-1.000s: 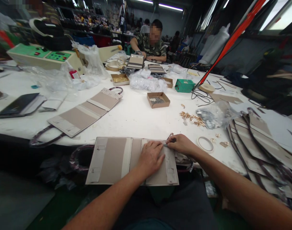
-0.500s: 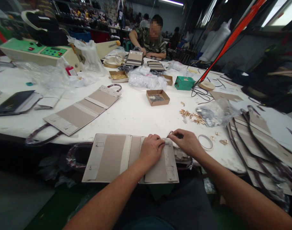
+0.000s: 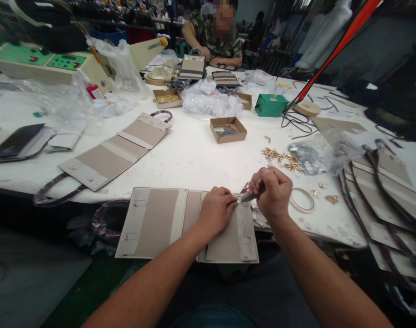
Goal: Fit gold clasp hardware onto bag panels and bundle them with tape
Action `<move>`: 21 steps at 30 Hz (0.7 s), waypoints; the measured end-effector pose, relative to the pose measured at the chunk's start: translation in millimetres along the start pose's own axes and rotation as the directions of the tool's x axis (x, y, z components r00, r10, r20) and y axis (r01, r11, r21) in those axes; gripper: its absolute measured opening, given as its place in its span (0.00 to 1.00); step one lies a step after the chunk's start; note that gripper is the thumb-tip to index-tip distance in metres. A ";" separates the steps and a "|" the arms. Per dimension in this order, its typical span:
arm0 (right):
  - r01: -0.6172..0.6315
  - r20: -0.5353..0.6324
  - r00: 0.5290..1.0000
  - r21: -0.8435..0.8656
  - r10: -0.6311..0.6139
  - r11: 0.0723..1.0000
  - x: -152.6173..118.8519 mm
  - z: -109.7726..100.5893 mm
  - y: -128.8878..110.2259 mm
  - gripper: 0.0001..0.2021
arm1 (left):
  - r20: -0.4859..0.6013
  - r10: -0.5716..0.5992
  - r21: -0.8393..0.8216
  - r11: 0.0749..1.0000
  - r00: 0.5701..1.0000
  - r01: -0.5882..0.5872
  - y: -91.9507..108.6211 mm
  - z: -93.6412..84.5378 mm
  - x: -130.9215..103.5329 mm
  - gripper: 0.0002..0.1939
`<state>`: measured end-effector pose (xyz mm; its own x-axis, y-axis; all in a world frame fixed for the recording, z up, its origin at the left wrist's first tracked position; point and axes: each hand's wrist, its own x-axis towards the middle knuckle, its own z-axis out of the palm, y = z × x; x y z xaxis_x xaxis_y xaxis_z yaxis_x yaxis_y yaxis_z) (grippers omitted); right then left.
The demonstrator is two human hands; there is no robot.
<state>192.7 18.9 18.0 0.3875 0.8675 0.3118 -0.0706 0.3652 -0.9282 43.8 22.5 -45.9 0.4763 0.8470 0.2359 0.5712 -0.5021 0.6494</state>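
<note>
An opened-out bag panel [image 3: 160, 223], beige inside with pale strips, lies at the table's front edge, partly overhanging it. My left hand [image 3: 218, 207] presses on its right section, fingers bent together near the top right corner; what sits under the fingertips is hidden. In a fist, my right hand [image 3: 272, 189] grips a short tool with a thick greyish end [image 3: 249, 196]. That end meets the panel close to my left fingertips. At the panel's left side a wrapped dark handle [image 3: 108, 221] sticks out.
Gold fittings [image 3: 279, 157] lie scattered beside a tape roll [image 3: 302, 200]. Stacked bag panels [image 3: 378, 200] stand on the right, another panel [image 3: 115, 150] on the left. Beyond are a cardboard box [image 3: 228, 132], a green box [image 3: 271, 105], a machine [image 3: 57, 68] and a co-worker [image 3: 211, 41].
My right hand has gone from a fingertip pinch at the panel's top right corner to a fist around a short tool. My left hand stays on the panel. The view has tipped slightly downward.
</note>
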 end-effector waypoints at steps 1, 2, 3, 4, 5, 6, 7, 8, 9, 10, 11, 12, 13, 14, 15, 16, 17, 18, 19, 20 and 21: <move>0.022 0.014 1.000 -0.010 -0.022 1.000 -0.9 -0.7 -1.3 0.19 | 0.004 0.002 -0.001 1.000 1.000 -0.002 -0.2 -0.2 0.3 0.09; 0.039 0.032 0.999 -0.031 -0.038 0.999 -1.9 -1.2 -2.5 0.19 | 0.009 0.009 -0.004 1.000 1.000 -0.008 -0.4 -0.7 0.6 0.09; 0.047 0.055 0.998 -0.061 -0.044 0.997 -3.0 -1.5 -3.1 0.20 | 0.016 0.020 -0.008 1.000 1.000 -0.020 -0.9 -1.9 1.0 0.09; 0.043 0.082 0.996 -0.094 -0.035 0.995 -4.0 -1.6 -2.9 0.20 | 0.024 0.037 -0.012 0.999 0.999 -0.037 -1.6 -3.7 1.6 0.09; 0.033 0.102 0.995 -0.120 -0.021 0.992 -4.6 -1.7 -2.0 0.20 | 0.028 0.052 -0.008 0.999 0.998 -0.052 -2.5 -6.2 2.5 0.09; 0.022 0.114 0.993 -0.132 -0.006 0.991 -4.8 -1.9 -0.5 0.20 | 0.026 0.059 0.008 0.998 0.998 -0.059 -3.6 -9.3 4.0 0.10; 0.009 0.124 0.992 -0.129 0.008 0.992 -4.6 -2.3 1.1 0.19 | 0.019 0.056 0.039 0.998 0.998 -0.057 -4.7 -12.7 6.0 0.10; -0.001 0.130 0.991 -0.121 0.017 0.993 -3.9 -2.8 2.6 0.19 | 0.015 0.047 0.082 0.995 0.999 -0.048 -5.9 -16.1 8.6 0.11; -0.006 0.138 0.990 -0.121 0.023 0.993 -3.0 -3.5 3.8 0.19 | 0.019 0.035 0.128 0.991 0.999 -0.037 -7.0 -19.2 11.9 0.11; -0.012 0.148 0.988 -0.137 0.032 0.991 -2.1 -4.1 4.5 0.19 | 0.032 0.022 0.169 0.985 0.999 -0.027 -7.9 -21.7 15.8 0.11; -0.017 0.159 0.986 -0.168 0.045 0.986 -1.2 -4.6 4.6 0.19 | 0.057 0.012 0.199 0.980 0.998 -0.023 -8.6 -23.3 20.0 0.12; -0.023 0.174 0.983 -0.210 0.061 0.977 -0.3 -4.8 4.1 0.19 | 0.087 0.003 0.218 0.976 0.996 -0.022 -9.1 -24.0 24.3 0.13; -0.028 0.187 0.979 -0.255 0.078 0.967 0.6 -4.5 3.0 0.20 | 0.112 -0.006 0.230 0.973 0.994 -0.020 -9.5 -23.9 28.6 0.14; -0.031 0.202 0.975 -0.294 0.093 0.955 1.7 -3.7 1.1 0.21 | 0.126 -0.016 0.240 0.971 0.992 -0.015 -9.8 -23.2 32.6 0.16; -0.030 0.225 0.968 -0.324 0.107 0.946 3.1 -2.1 -1.5 0.22 | 0.133 -0.026 0.251 0.968 0.991 -0.008 -10.1 -21.9 36.1 0.17; -0.025 0.254 0.960 -0.344 0.118 0.939 4.7 0.4 -4.8 0.22 | 0.139 -0.033 0.259 0.966 0.990 -0.004 -10.5 -20.5 39.0 0.18; -0.016 0.289 0.949 -0.352 0.125 0.936 6.7 4.0 -8.8 0.23 | 0.146 -0.037 0.263 0.965 0.989 -0.002 -11.0 -19.0 41.4 0.18; -0.004 0.327 0.937 -0.349 0.126 0.937 8.7 8.5 -13.2 0.23 | 0.151 -0.043 0.259 0.966 0.988 0.002 -11.6 -17.8 43.1 0.18; 0.012 0.370 0.921 -0.336 0.121 0.942 10.6 13.9 -17.6 0.23 | 0.155 -0.049 0.248 0.969 0.987 0.009 -12.3 -16.7 44.4 0.17; 0.030 0.418 0.902 -0.315 0.110 0.949 12.3 19.9 -21.7 0.23 | 0.155 -0.059 0.233 0.972 0.986 0.021 -12.9 -15.9 45.4 0.16; 0.048 0.470 0.878 -0.289 0.097 0.956 13.5 26.1 -25.0 0.23 | 0.152 -0.070 0.219 0.975 0.986 0.036 -13.6 -15.2 46.1 0.14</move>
<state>175.8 30.3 50.7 -0.0984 0.9553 0.2786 0.2164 0.2938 -0.9310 47.8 71.0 -32.9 0.5310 0.8438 0.0773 0.7202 -0.4975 0.4835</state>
